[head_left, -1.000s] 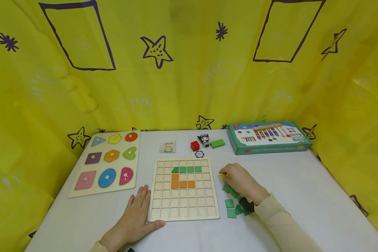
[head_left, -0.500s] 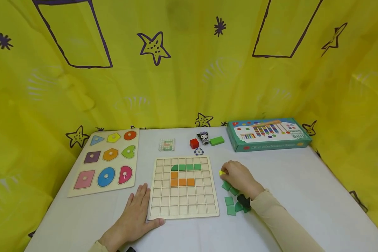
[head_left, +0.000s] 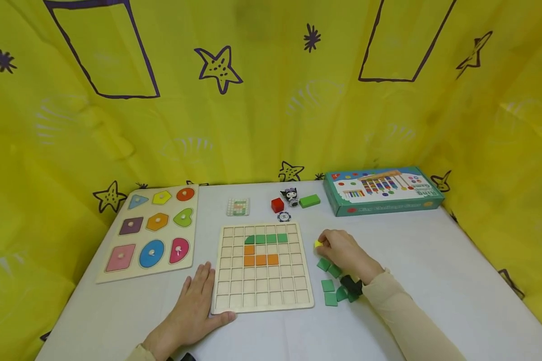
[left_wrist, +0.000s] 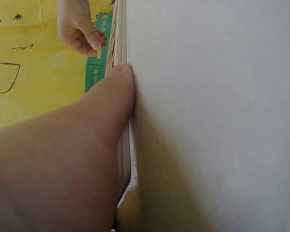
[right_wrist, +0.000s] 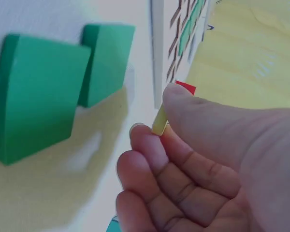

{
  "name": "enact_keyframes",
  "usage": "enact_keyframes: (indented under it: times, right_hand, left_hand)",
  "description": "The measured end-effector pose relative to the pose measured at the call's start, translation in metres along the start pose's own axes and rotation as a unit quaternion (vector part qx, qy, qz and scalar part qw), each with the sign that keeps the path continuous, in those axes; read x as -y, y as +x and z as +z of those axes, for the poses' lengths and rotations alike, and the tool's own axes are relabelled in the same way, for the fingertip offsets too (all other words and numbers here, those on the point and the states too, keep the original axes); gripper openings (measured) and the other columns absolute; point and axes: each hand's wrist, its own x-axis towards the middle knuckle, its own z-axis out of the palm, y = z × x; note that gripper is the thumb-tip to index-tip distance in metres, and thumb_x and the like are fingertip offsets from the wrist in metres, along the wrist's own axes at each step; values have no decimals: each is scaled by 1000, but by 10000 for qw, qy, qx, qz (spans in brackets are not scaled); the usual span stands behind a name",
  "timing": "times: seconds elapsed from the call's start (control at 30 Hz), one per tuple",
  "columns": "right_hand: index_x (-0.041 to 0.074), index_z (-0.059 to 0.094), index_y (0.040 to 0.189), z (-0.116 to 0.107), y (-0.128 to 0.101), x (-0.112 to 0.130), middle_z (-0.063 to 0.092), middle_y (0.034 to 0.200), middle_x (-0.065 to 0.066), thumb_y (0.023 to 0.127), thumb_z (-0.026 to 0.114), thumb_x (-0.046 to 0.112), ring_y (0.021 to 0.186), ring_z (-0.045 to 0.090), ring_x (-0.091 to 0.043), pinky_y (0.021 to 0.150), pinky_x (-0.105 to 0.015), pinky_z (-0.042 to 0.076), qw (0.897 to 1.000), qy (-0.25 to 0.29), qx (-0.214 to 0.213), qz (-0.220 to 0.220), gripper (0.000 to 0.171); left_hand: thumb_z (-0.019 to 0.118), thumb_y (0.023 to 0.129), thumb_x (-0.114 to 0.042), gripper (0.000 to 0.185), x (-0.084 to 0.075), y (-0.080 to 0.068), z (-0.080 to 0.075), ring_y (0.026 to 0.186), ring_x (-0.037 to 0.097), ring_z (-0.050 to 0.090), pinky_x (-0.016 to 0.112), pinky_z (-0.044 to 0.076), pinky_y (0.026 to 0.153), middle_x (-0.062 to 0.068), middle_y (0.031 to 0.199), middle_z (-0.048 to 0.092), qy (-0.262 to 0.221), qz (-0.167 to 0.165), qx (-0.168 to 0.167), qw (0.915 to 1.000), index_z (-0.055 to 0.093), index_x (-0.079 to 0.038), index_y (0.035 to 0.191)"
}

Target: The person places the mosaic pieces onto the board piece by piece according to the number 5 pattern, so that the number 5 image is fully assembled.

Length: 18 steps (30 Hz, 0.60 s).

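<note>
My right hand (head_left: 345, 251) pinches a small yellow tile (right_wrist: 159, 119) between thumb and fingers, just right of the wooden grid board (head_left: 262, 296). My left hand (head_left: 188, 308) lies flat with straight fingers along the board's left edge, its thumb at the near left corner. On the board, a row of green tiles (head_left: 271, 238) with one rounded end sits in the upper cells. Below it are several orange tiles (head_left: 261, 259) in an L shape. Loose green tiles (head_left: 327, 285) lie on the table under and beside the right wrist.
A shape puzzle board (head_left: 135, 273) with knobbed pieces lies at the left. Behind the grid board are a small pattern card (head_left: 238, 206), a red block (head_left: 277, 205), a figurine (head_left: 291, 196), a chip (head_left: 284, 216) and a green block (head_left: 309, 200). A game box (head_left: 384, 193) stands back right.
My right hand has drawn the yellow tile up clear of the loose green tiles, and more of the tile shows. The left hand stays in place. The head view has tilted slightly.
</note>
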Motion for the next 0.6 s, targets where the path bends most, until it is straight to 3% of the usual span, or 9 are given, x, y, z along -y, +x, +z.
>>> enact_keyframes:
  times: [0.17, 0.4, 0.6]
  right_hand:
    - [-4, 67, 111, 4, -1, 6, 54, 77, -1, 90, 71, 12, 70, 47, -16, 62, -31, 41, 9984, 37, -170, -534, 26]
    - [-1, 70, 105, 21, -5, 33, 61, 87, 1, 89, 72, 11, 77, 52, -13, 72, -32, 47, 9912, 225, -23, -1306, 19]
    - [-1, 69, 104, 39, 3, 52, 56, 79, 2, 88, 74, 9, 73, 49, -14, 69, -33, 45, 9897, -49, 9, -1432, 20]
  left_hand:
    - [51, 82, -76, 112, 0, 1, -1, 144, 42, 13, 65, 14, 109, 27, 155, 20, -14, -57, 104, 9999, 27, 12, 147]
    - [53, 81, -76, 112, -1, 1, -1, 143, 42, 14, 64, 13, 109, 27, 155, 21, 35, -83, 44, 9999, 28, 12, 147]
    - [51, 82, -77, 113, -2, 0, 0, 144, 41, 12, 63, 12, 110, 26, 156, 20, 30, -118, 133, 9998, 27, 12, 147]
